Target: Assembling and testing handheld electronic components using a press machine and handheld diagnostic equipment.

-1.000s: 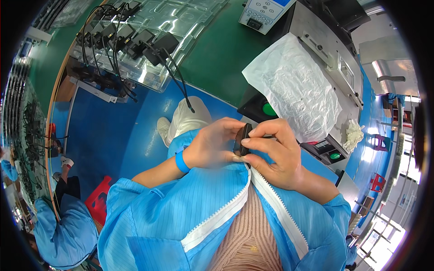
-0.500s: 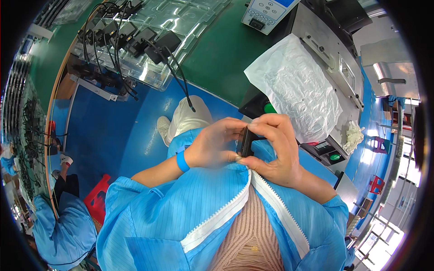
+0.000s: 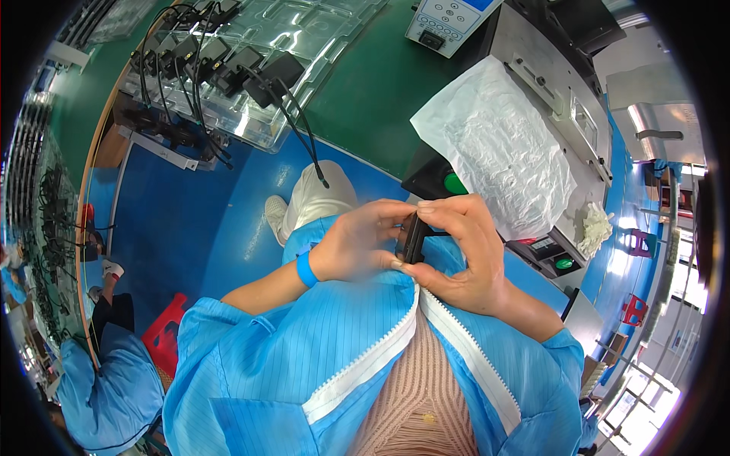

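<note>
Close in front of my chest, a small black box-shaped part (image 3: 413,240) is pinched between both hands. My left hand (image 3: 356,242), with a blue band at the wrist, grips it from the left with thumb and fingertips. My right hand (image 3: 470,254) closes on its right side, fingers at the top end and thumb at the bottom end. The part stands roughly on edge, its narrow side toward me. Fingers cover its ends, and the left hand is partly blurred. Beyond the hands, several black power adapters (image 3: 285,70) with cables lie in a clear plastic tray (image 3: 334,45).
A green-topped bench (image 3: 365,99) stretches ahead. At right, a crumpled white sheet (image 3: 498,144) drapes over a machine (image 3: 585,129) with green buttons (image 3: 455,183). A white-and-blue control box (image 3: 449,26) stands at the back. At left are a red stool (image 3: 161,334) and a co-worker in blue (image 3: 114,395).
Both hands keep their grip on the black part. It has tilted very slightly, and the right fingers have shifted a little at its top end.
</note>
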Action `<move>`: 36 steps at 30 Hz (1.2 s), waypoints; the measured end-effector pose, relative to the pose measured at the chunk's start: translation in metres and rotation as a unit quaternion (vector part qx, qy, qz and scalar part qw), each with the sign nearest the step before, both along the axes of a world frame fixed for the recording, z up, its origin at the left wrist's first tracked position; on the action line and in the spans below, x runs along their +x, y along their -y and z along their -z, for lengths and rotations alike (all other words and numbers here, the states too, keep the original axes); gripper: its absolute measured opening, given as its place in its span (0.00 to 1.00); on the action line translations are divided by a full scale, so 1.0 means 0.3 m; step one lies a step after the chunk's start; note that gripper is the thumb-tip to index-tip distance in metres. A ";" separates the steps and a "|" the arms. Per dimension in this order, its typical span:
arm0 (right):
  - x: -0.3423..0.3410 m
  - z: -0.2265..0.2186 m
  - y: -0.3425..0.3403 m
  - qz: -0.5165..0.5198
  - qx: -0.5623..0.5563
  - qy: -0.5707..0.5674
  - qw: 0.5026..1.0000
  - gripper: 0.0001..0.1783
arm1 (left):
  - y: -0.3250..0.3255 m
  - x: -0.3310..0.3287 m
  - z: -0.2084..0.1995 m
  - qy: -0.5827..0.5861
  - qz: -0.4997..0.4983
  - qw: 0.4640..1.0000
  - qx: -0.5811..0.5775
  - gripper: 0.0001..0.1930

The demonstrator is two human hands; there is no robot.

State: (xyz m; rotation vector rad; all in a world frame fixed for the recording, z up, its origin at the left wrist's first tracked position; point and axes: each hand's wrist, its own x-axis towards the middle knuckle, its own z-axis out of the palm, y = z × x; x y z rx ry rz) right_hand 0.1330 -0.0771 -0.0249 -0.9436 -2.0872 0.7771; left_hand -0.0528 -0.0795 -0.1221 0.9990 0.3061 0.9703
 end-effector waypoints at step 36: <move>-0.005 -0.121 -0.178 -0.097 -0.614 0.083 0.779 0.09 | -0.040 -0.022 -0.027 -0.021 0.240 0.967 -0.087 0.31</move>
